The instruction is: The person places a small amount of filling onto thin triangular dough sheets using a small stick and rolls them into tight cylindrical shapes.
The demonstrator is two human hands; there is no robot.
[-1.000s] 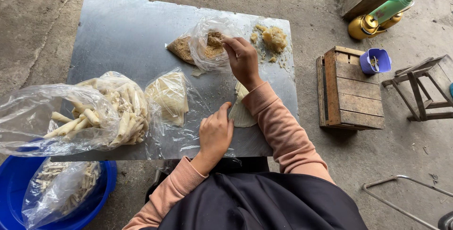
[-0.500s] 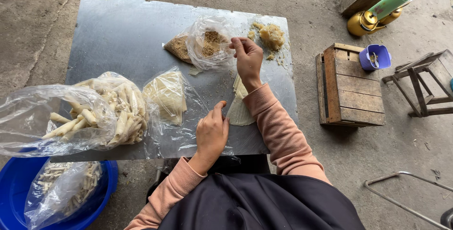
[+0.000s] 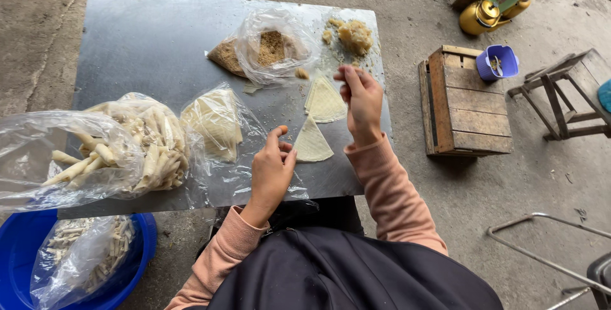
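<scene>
1. A person in a pink long-sleeved top is sitting at a low grey metal table (image 3: pixel 146 36), seen from a head-worn camera.
2. The right hand (image 3: pixel 361 97) is hovering above the table with its fingertips pressed together, possibly pinching a bit of filling, though the view is too small to be sure.
3. The left hand (image 3: pixel 270 173) is resting on the table's near edge, fingers loosely curled and thumb raised, just beside a pale triangular pastry wrapper (image 3: pixel 312 143).
4. A second triangular wrapper (image 3: pixel 324 100) is lying flat just beyond the first, below the right hand.
5. A clear plastic bag of brown crumbly filling (image 3: pixel 270 46) is sitting beyond the hands, with a yellowish lump of filling (image 3: pixel 355 33) near it.
6. A clear bag of stacked wrappers (image 3: pixel 216 122) and a clear bag of finished pale rolls (image 3: pixel 137 147) are lying to the left.
7. A blue plastic basin (image 3: pixel 19 253) holding more bagged rolls is standing on the floor.
</scene>
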